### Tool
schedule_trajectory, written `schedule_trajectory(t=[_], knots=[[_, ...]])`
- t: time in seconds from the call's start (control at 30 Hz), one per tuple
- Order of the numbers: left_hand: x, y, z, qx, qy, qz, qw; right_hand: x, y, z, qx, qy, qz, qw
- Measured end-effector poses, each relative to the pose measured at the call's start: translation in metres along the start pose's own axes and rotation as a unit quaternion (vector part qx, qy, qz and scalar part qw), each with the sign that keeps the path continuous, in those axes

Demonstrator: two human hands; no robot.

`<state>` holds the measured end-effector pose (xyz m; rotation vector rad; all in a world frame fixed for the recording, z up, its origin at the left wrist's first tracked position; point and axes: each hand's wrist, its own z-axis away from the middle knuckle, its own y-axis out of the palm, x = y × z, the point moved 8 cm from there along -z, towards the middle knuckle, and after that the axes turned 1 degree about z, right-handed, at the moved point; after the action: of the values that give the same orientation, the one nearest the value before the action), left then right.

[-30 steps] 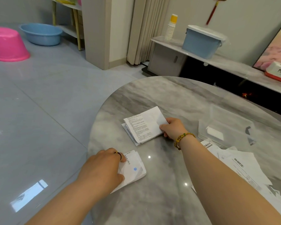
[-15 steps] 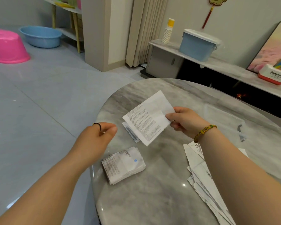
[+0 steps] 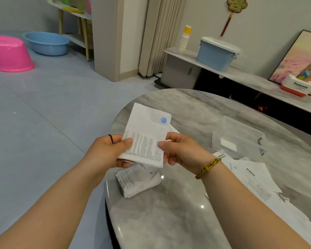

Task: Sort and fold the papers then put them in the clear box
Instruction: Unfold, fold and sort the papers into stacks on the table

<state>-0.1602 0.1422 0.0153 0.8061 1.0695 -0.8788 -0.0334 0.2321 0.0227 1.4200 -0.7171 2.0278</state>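
Now left hand (image 3: pixel 106 151) on paper (image 3: pixel 145 135) too

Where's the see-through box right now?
In the head view, the clear box sits on the right of the marble table, just behind the loose papers and right of the right hand.

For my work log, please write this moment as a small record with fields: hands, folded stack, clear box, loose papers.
left hand: grips the held paper at its left edge
right hand: pinches its right edge
held paper: lifted above the table, printed text showing
folded stack: on the table, below the hands
clear box: on the table, one white piece inside
loose papers: unfolded, beside the box
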Motion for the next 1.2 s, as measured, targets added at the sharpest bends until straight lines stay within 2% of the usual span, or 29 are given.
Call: schedule_trajectory(t=[0.2, 0.4, 0.63, 0.77, 0.9, 1.07, 1.2], knots=[[0.002, -0.001, -0.002, 0.014, -0.014, -0.059, 0.998, -0.012, 0.006, 0.0, -0.009, -0.002, -0.01, 1.0], [0.003, 0.006, 0.001, 0.083, -0.056, 0.024, 0.995, -0.019, 0.004, -0.003, -0.013, 0.004, -0.088, 0.996], [0.011, -0.003, -0.004, 0.052, -0.059, -0.135, 0.988, -0.031, 0.003, -0.009, -0.045, 0.052, -0.136, 0.988], [0.027, -0.006, -0.011, 0.055, -0.043, -0.308, 0.949, -0.037, 0.012, -0.005, -0.068, 0.009, 0.04, 0.997], [0.039, -0.002, -0.016, 0.051, 0.006, -0.467, 0.883, -0.046, 0.019, -0.008, -0.119, -0.059, 0.218, 0.967], [0.043, 0.007, -0.011, 0.043, 0.004, -0.565, 0.824, -0.048, 0.018, -0.005, -0.186, -0.106, 0.334, 0.918], [0.045, 0.011, -0.01, 0.048, 0.01, -0.613, 0.789, -0.051, 0.017, -0.005, -0.197, -0.117, 0.408, 0.884]])
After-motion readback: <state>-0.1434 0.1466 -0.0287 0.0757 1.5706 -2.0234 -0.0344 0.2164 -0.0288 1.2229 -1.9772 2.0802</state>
